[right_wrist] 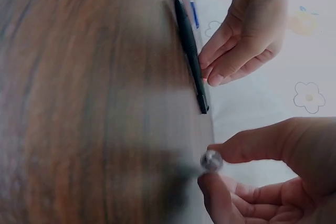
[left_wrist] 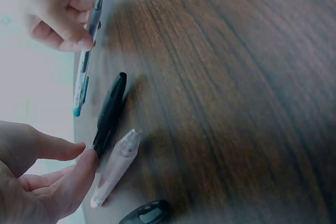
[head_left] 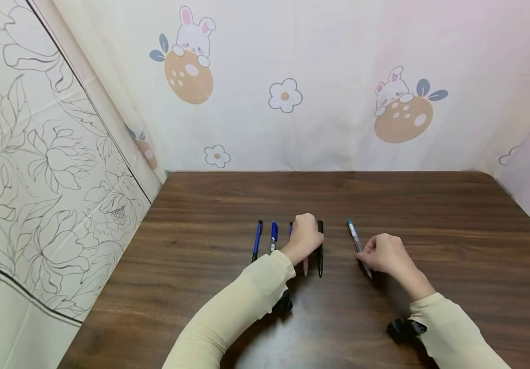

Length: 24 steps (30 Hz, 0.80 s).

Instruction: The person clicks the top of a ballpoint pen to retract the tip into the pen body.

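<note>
My left hand (head_left: pixel 305 237) is over the row of pens, its thumb and forefinger pinching a black pen (right_wrist: pixel 189 45) that lies on the table. A translucent pinkish pen (left_wrist: pixel 116 167) lies beside the black one, partly hidden under the hand in the head view. To the right, my right hand (head_left: pixel 387 253) pinches a clear pen with a teal end (head_left: pixel 353 231) between thumb and fingertips. That pen slants with its point toward me. In the right wrist view, only the rounded end of the clear pen (right_wrist: pixel 211 161) shows between the fingers.
A blue-and-black pen (head_left: pixel 257 241) and a blue-capped pen (head_left: pixel 274 234) lie left of my left hand. Another blue pen end (head_left: pixel 291 226) pokes out behind it. The brown wooden table (head_left: pixel 468 220) meets a patterned curtain (head_left: pixel 329 123) at the back.
</note>
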Motion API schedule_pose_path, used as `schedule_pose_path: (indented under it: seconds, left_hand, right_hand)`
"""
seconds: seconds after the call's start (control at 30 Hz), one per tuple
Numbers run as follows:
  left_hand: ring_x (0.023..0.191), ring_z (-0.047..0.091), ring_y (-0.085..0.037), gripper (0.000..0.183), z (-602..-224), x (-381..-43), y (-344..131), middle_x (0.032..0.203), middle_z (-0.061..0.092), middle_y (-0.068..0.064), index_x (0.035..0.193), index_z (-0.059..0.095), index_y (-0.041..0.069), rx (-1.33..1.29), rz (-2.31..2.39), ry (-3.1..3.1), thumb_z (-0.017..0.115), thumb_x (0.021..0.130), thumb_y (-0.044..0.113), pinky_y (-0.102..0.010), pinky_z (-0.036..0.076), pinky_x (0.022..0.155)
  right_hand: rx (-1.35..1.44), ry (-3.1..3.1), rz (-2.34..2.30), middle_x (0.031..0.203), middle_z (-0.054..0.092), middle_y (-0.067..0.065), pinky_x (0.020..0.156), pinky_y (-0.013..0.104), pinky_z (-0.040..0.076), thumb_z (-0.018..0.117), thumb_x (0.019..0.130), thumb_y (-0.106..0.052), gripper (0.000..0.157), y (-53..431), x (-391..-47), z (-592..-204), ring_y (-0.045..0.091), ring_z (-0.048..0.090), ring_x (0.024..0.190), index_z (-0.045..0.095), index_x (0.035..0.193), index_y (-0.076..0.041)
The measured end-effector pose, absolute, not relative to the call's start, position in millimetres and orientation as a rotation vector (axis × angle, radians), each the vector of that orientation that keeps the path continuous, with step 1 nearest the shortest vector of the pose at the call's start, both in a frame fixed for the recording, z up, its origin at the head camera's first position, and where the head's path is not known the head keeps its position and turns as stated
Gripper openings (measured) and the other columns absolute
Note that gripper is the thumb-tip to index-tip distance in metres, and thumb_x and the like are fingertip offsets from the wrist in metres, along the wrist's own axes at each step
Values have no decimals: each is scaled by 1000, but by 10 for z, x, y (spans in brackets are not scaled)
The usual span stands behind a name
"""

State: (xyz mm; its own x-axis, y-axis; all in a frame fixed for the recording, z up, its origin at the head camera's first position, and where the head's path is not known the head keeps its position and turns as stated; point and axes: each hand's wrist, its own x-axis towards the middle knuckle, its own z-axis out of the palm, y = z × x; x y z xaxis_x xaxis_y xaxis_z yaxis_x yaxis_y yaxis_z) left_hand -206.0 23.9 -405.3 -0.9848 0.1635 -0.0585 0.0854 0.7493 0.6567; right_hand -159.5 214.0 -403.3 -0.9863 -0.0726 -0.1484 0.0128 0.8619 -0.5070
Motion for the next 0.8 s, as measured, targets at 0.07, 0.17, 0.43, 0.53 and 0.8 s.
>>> schedule_pose_path:
  seconds: [0.07, 0.17, 0.43, 0.53, 0.8]
  left_hand:
    - [44, 7, -8, 56, -4035, -2042, 230, 48, 9, 7, 51, 18, 18, 227, 1079, 2829, 57, 81, -7, -20, 10, 39]
    - [42, 10, -7, 57, -4018, -2017, 217, 48, 11, 6, 52, 19, 17, 281, 1048, 2856, 61, 87, 1, -18, 12, 38]
    - [43, 41, -5, 31, -4006, -1982, 177, 54, 48, 2, 66, 51, 11, 331, 920, 2953, 65, 92, 19, -16, 33, 41]
    - [51, 51, -5, 19, -4017, -1977, 146, 69, 65, -2, 77, 64, 9, 324, 922, 2969, 65, 91, 20, -15, 40, 46]
    - [59, 61, -4, 15, -4011, -1984, 89, 81, 74, -3, 88, 71, 8, 300, 1053, 2940, 65, 92, 22, -13, 47, 53]
  right_hand:
    - [-39, 2830, -839, 55, 63, -4, 50, 25, 45, 71, 82, -25, 23, 2141, -1598, -4012, 8, 57, 51, 67, 71, -5]
    - [-24, 2747, -936, 55, 65, -4, 51, 25, 49, 71, 83, -25, 22, 2137, -1595, -3991, 8, 62, 50, 69, 77, -4]
    - [-49, 2567, -1134, 67, 71, -1, 57, 27, 59, 65, 86, -19, 21, 2150, -1625, -4011, 8, 66, 59, 70, 87, 1]
    - [-66, 2455, -1242, 74, 72, 1, 61, 27, 60, 62, 89, -15, 22, 2143, -1634, -4028, 7, 64, 64, 68, 93, 6]
    - [-134, 2226, -1440, 78, 68, -5, 65, 23, 59, 59, 93, -13, 28, 2133, -1684, -4033, 5, 60, 69, 60, 105, 12]
